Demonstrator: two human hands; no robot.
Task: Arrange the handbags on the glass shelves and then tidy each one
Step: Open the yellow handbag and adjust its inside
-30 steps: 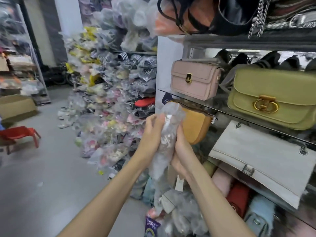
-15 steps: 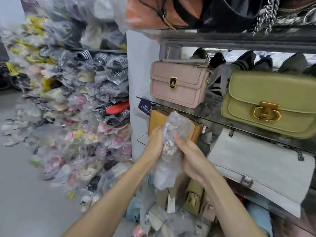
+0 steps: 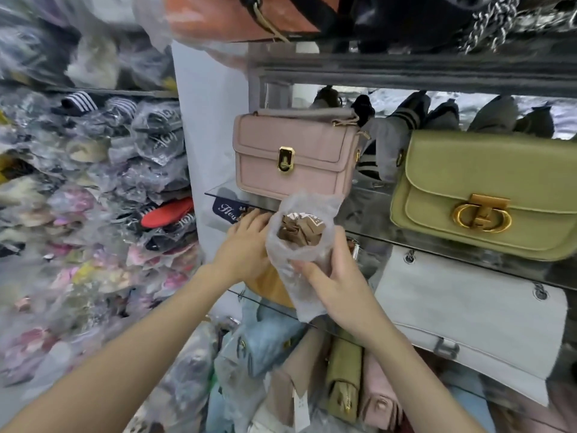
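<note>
While the right hand [image 3: 335, 285] grips a crinkled clear plastic bag [image 3: 301, 245] around its lower half, fingers curled round the film, the bag stands nearly upright with its open mouth facing up and toward the camera. Inside the mouth sits a bunched brown strap or folded brown material [image 3: 301, 228]; which of the two it is I cannot tell. The left hand [image 3: 246, 245] lies just left of the bag, its fingers reaching forward past the bag's side toward the mustard-yellow rounded handbag [image 3: 268, 285] on the lower glass shelf [image 3: 265, 300]. Whether those fingers hold the bag's edge or the handbag behind it is hidden, so their state cannot be told.

The yellow handbag lies directly behind and below both hands, mostly covered by them. The bag's long axis runs up and down, so its contents would come out upward, and the left hand is the nearer one to do that.

On the upper glass shelf [image 3: 224, 190] stand a boxy dusty-pink handbag with a gold clasp [image 3: 293, 160] and, to its right, an olive-green flap handbag with a round gold buckle [image 3: 487, 195], both smooth and firm. Below the green one rests a pale grey textured flap handbag [image 3: 468, 310], tilted.
</note>
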